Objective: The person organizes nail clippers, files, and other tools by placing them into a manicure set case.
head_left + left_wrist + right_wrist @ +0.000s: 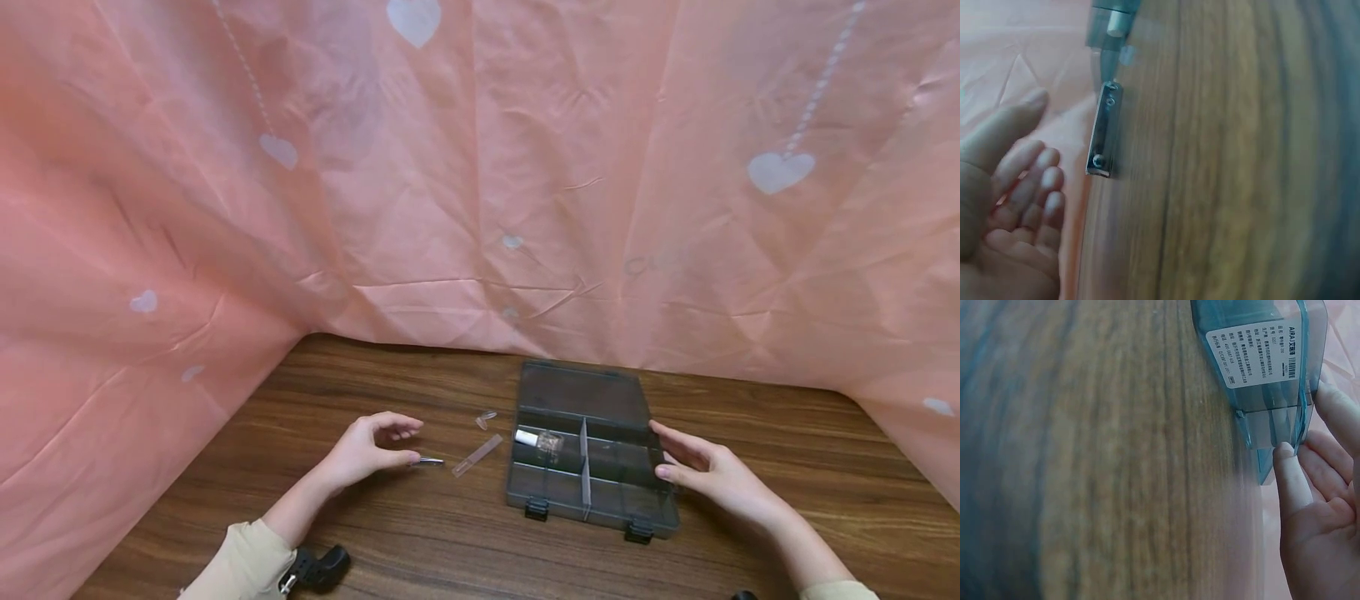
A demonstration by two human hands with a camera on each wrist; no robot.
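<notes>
A grey see-through compartment box (600, 492) lies open on the wooden table, its lid (581, 387) folded back. In the box's left rear compartment sits a small bottle with a white cap (538, 439). My right hand (663, 450) rests against the box's right side with nearly straight fingers (1288, 475) touching its edge (1260, 425). My left hand (412, 442) hovers left of the box, loosely curled and holding nothing. A small metal plate (1104, 131) lies on the table just beyond the fingertips, apart from them.
A clear divider strip (477, 456) and a small clear piece (486, 417) lie between my left hand and the box. A pink heart-patterned cloth (480, 167) hangs behind and at both sides of the table (420, 550).
</notes>
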